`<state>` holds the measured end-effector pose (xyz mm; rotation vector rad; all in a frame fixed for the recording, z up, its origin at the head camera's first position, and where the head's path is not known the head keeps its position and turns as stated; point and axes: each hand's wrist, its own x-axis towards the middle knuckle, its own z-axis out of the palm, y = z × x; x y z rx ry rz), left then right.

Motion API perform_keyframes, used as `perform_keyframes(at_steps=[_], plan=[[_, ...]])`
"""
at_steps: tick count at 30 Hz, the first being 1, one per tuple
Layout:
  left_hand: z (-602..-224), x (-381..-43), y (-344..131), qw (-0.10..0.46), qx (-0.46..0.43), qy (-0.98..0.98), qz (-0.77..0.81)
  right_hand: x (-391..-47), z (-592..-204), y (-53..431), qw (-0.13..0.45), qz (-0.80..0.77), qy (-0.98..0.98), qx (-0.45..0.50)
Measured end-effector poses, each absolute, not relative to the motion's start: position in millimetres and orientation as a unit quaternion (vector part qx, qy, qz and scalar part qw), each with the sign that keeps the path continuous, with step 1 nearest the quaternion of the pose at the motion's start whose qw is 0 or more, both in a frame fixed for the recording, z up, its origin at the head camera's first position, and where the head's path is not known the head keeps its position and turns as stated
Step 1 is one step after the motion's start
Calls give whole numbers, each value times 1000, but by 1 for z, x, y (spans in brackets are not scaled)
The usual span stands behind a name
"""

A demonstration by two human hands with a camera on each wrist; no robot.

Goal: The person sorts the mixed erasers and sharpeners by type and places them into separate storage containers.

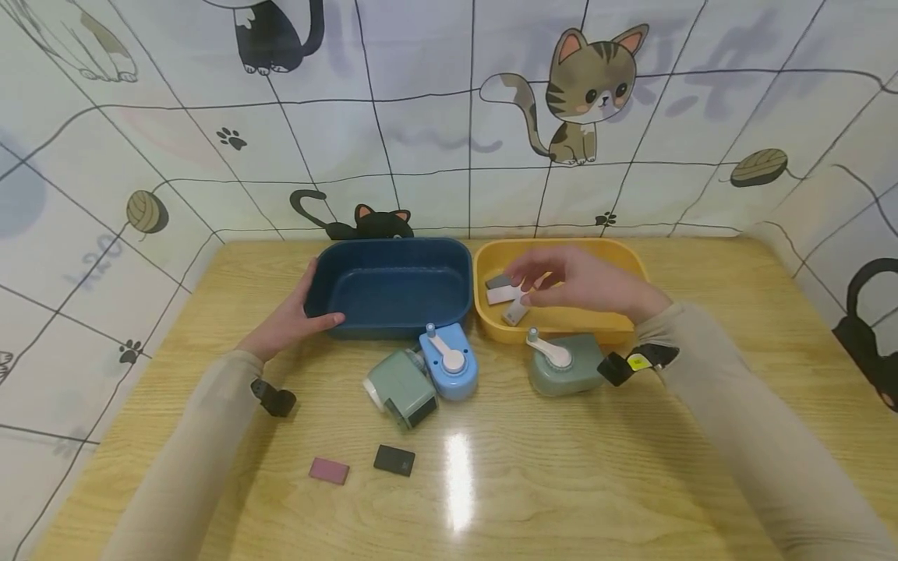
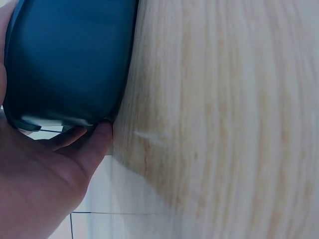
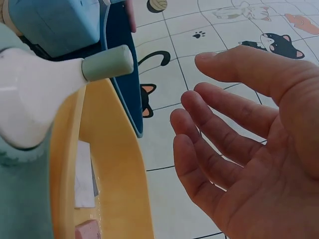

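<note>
My left hand (image 1: 284, 321) grips the left end of a dark blue bin (image 1: 393, 333), its thumb over the rim. In the left wrist view, fingers (image 2: 97, 147) bend against the outside of that bin. Over a yellow bin (image 1: 568, 327) hovers my right hand (image 1: 585, 282), fingers loosely bent and holding nothing. Beneath its fingertips lie several eraser-like blocks inside the bin: a grey block (image 1: 500, 281), a white block (image 1: 502, 294) and a pale block (image 1: 515, 313). A green crank sharpener (image 1: 578, 374) stands before the yellow bin, below my right wrist.
A light blue crank sharpener (image 1: 452, 382) stands in front of the bins, beside a second green sharpener (image 1: 403, 386) that is tipped over. Nearer me on the wooden table (image 1: 547, 483) are a pink block (image 1: 329, 471) and a black block (image 1: 394, 460). A cat-print curtain (image 1: 435, 140) hangs behind the bins.
</note>
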<state>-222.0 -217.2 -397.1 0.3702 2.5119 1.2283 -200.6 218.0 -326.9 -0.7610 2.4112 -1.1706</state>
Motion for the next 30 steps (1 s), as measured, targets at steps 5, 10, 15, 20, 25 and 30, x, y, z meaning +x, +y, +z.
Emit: perform_keyframes(at_steps=[5, 10, 15, 20, 25, 30], plan=[[-416, -232, -226, 149, 131, 888, 414, -196, -326, 215, 173, -408, 850, -285], [-416, -233, -226, 148, 135, 888, 415, -188, -324, 213, 175, -399, 848, -303], [-417, -234, -226, 154, 130, 885, 420, -181, -325, 210, 176, -401, 842, -314], [-417, -234, -226, 158, 127, 882, 425, -175, -328, 208, 183, -410, 836, -317], [-416, -233, -226, 157, 127, 885, 420, -170, -329, 204, 182, -406, 835, -324], [-417, -234, -226, 158, 126, 884, 421, -166, -327, 200, 172, -391, 841, -333]])
